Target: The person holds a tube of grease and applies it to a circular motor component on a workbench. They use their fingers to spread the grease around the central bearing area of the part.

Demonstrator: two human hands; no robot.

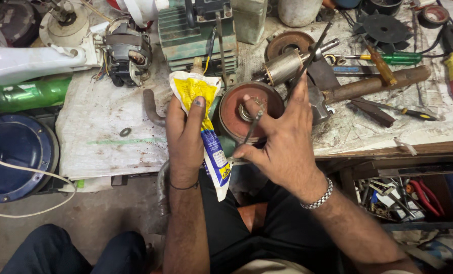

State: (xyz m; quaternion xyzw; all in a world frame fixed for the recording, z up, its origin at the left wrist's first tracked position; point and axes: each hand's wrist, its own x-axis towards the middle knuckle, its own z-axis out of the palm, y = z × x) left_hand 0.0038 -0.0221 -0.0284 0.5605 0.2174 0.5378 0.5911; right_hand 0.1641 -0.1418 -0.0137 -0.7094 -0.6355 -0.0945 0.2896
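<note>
1. The left hand [185, 137], at the centre of the frame, is clenched around a yellow, white and blue squeeze pouch [202, 109]; the thumb presses flat on its yellow upper part, the nozzle points up, and the blue lower end hangs below the wrist.
2. The right hand [282, 137], just right of centre, pinches a thin metal rod [253, 123] between thumb and forefinger, and a second long dark rod [307, 58] runs up from the fingers toward the upper right.
3. The thin rod's tip touches the hub of a round reddish motor cover [236, 109] lying at the bench edge, between the two hands.
4. Just above it lies a motor rotor [285, 66] with its shaft; a hammer [373, 83] and a green-handled screwdriver [394, 58] lie further right.
5. In the upper left sits a bare wound motor [127, 53] on the grey-covered bench [99, 127].
6. At lower right an open drawer [404, 195] holds a jumble of hand tools, red-handled pliers among them.
</note>
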